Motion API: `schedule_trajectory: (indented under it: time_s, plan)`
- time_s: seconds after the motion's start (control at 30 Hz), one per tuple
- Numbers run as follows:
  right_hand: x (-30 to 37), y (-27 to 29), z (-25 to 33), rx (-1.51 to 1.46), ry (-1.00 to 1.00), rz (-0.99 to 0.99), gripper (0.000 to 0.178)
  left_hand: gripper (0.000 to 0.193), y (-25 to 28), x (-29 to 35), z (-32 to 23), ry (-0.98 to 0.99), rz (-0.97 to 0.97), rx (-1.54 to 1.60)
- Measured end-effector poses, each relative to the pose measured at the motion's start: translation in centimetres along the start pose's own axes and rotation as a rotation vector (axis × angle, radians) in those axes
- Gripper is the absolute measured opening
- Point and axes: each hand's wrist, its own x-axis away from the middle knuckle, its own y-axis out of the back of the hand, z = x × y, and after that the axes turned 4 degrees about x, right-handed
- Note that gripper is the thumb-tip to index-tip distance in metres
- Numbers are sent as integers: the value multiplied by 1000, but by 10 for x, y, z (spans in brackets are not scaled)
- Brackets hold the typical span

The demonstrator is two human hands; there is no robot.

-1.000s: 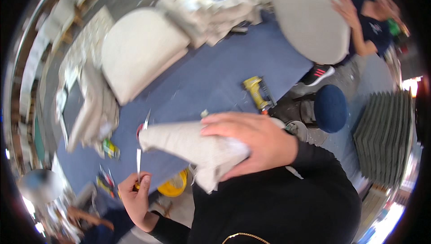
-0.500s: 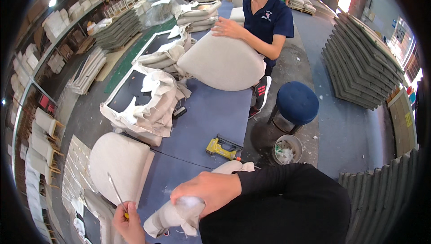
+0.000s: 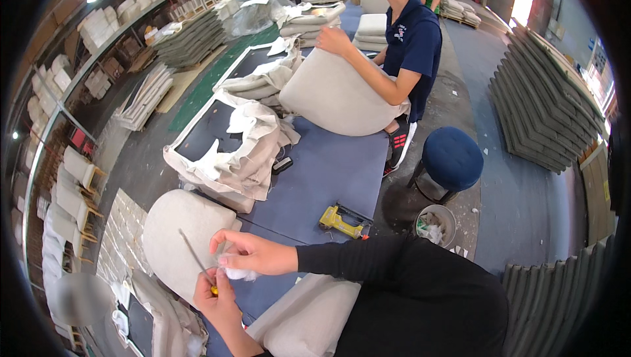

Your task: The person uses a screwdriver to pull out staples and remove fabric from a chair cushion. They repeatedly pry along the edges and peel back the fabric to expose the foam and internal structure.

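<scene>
My left hand (image 3: pixel 218 303) is closed round the yellow handle of a screwdriver (image 3: pixel 192 250), its long metal shaft pointing up and away. Close beside it, my right hand (image 3: pixel 263 255) pinches a tuft of white fibre stuffing (image 3: pixel 240 273). The two hands nearly meet, above the near end of the blue table (image 3: pixel 328 160). Against my body lies a beige upholstered cushion (image 3: pixel 309 317), partly under my right forearm. Left of my hands, a rounded beige seat back (image 3: pixel 177 225) rests at the table's edge.
A yellow staple gun (image 3: pixel 340 221) lies on the table to the right. Beige covers (image 3: pixel 246 160) are heaped further off. A co-worker in a navy shirt (image 3: pixel 417 48) holds a large beige panel (image 3: pixel 335 97). A blue stool (image 3: pixel 452 158) and a scrap bucket (image 3: pixel 445 222) stand on the floor.
My right hand has left the end of the beige cushion and moved up and left with a tuft of stuffing, close to the screwdriver. The cushion now lies lower, against my body.
</scene>
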Motion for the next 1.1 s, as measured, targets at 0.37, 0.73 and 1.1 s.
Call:
schedule_trajectory:
  time_s: [0.37,0.73,1.1]
  plan:
    - [5,-3,-13,22,-332,120,30,26,12,18,16,-10,-45,-156]
    - [-12,45,-42,-371,-155,-614,10,34,17,-19,27,1,-208,87]
    - [-5,21,19,215,74,-97,16,18,20,-64,40,-25,-241,-117]
